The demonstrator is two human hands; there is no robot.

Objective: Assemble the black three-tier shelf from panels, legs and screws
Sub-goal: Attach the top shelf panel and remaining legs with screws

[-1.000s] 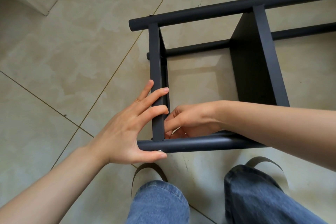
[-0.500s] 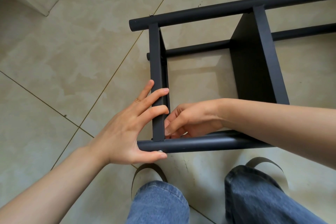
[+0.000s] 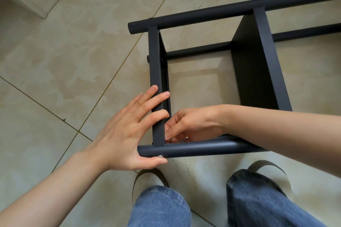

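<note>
Left hand (image 3: 127,134): fingers flat on end panel (image 3: 156,86), thumb under near leg (image 3: 193,150) by screw (image 3: 160,156). Right hand (image 3: 191,125) pinches something small, unclear what, inside corner. Best: brace joint square, start thread straight.

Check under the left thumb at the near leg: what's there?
A silver screw head sits in the near leg, right above the left hand thumb. Its shank and the joint inside the tube are hidden. The right hand covers the inner corner.
</note>
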